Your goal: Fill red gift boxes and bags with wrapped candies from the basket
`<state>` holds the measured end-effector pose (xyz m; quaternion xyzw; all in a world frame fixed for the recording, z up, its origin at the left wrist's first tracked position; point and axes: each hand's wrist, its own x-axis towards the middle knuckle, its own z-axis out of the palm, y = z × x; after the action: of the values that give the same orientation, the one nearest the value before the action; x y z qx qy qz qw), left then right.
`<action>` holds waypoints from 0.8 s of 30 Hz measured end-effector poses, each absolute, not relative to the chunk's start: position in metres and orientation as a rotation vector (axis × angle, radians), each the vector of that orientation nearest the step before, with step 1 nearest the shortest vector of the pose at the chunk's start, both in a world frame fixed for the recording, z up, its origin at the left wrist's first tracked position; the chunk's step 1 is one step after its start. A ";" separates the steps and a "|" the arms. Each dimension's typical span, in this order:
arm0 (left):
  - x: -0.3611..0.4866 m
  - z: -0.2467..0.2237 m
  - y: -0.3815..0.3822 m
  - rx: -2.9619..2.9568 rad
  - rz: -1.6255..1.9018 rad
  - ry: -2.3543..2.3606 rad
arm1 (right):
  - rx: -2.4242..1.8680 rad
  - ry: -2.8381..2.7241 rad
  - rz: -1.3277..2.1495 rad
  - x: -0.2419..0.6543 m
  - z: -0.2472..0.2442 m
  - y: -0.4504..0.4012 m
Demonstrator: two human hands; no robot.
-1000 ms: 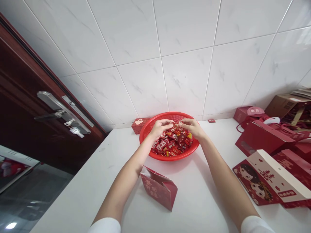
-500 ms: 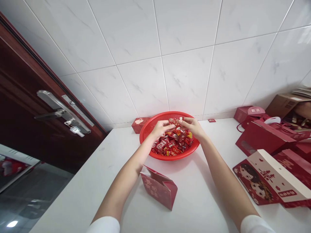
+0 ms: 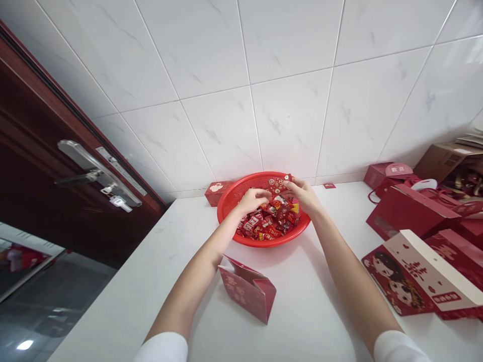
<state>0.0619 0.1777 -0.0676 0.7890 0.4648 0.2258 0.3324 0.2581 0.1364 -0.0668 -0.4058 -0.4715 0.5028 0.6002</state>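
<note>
A red plastic basket (image 3: 264, 243) holds many red-wrapped candies (image 3: 260, 223). Over its back half, my right hand (image 3: 305, 195) pinches a flat red packet (image 3: 277, 187) with pale gold print. My left hand (image 3: 253, 201) is beside it, above the candies, with its fingers curled together close to the packet's lower left corner; what is between those fingertips is hidden. Between my forearms, nearer to me, a small red paper box (image 3: 247, 294) with gold print stands with its top open.
Behind the basket's left side sits a red box (image 3: 217, 193). A small red packet (image 3: 329, 185) lies by the wall. Red gift boxes (image 3: 411, 211), a box with cartoon figures (image 3: 418, 271) and a cardboard carton (image 3: 441, 163) crowd the right. A dark door (image 3: 45, 201) stands left.
The red packet, held between both hands before, has tilted and shifted slightly right and up with my right hand. My left hand's fingers have curled and dropped a little toward the candies.
</note>
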 end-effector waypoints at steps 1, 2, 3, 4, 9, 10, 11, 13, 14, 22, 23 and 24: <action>0.061 -0.069 0.178 2.115 0.510 1.283 | -0.945 -1.018 1.162 0.259 -0.068 0.138; 0.060 -0.071 0.178 2.143 0.434 1.324 | -0.943 -0.954 1.161 0.259 -0.068 0.140; 0.058 -0.073 0.178 2.159 0.359 1.343 | -0.938 -0.909 1.162 0.259 -0.069 0.141; 0.057 -0.074 0.178 2.183 0.277 1.360 | -0.931 -0.882 1.163 0.260 -0.069 0.142; 0.061 -0.074 0.176 2.301 -0.053 1.392 | -0.890 -0.838 1.164 0.259 -0.069 0.143; 0.063 -0.073 0.176 2.321 -0.104 1.387 | -0.873 -0.833 1.172 0.259 -0.069 0.142; 0.066 -0.073 0.176 2.340 -0.150 1.382 | -0.856 -0.830 1.183 0.258 -0.068 0.142; 0.071 -0.072 0.177 2.378 -0.211 1.384 | -0.832 -0.826 1.201 0.258 -0.068 0.141; 0.073 -0.072 0.177 2.397 -0.223 1.398 | -0.826 -0.825 1.205 0.258 -0.068 0.141; 0.076 -0.069 0.193 2.503 -0.081 1.572 | -0.817 -0.835 1.217 0.257 -0.068 0.142; 0.076 -0.068 0.197 2.506 -0.075 1.574 | -0.816 -0.838 1.217 0.257 -0.068 0.142; 0.078 -0.068 0.200 2.509 -0.075 1.571 | -0.816 -0.842 1.216 0.257 -0.069 0.142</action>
<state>0.0780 0.2004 -0.0677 0.8439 0.5284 -0.0251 0.0900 0.2566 0.1419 -0.0685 -0.3612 -0.3728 0.5384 0.6639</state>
